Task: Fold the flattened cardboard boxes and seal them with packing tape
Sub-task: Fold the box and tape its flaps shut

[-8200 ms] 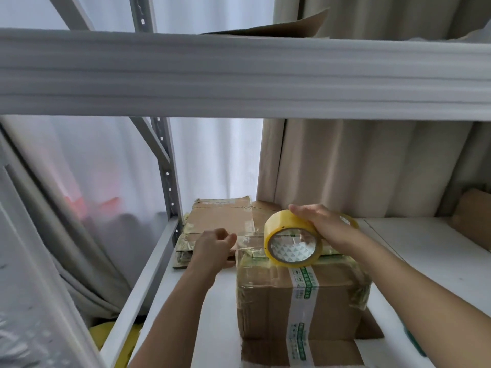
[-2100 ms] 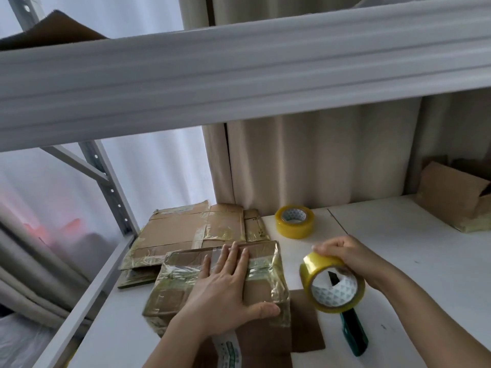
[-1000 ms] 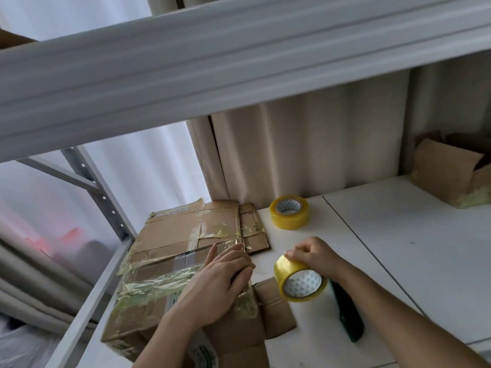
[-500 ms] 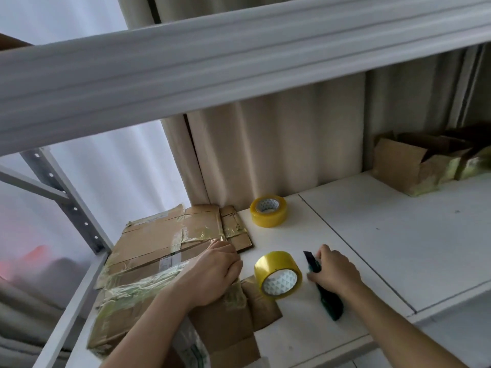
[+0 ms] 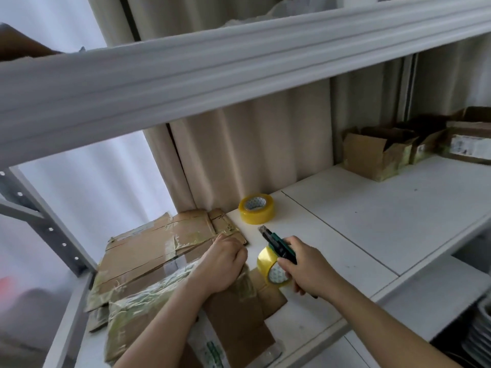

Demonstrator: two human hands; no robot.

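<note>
The right hand [image 5: 305, 269] has its grip clenched round a green box cutter [image 5: 279, 245], whose long axis points away and leftward, blade end farthest. Just under and left of that grip stands the tape roll [image 5: 273, 269], touching the box [image 5: 186, 293]. The left hand [image 5: 220, 264], fingers curled, presses the box's taped top, probably pinning a tape strand. Beyond the blade lies a second roll [image 5: 256, 208].

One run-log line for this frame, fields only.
left hand: holds taped box down | right hand: grips green utility knife | tape roll: on shelf beside box | spare roll: behind
</note>
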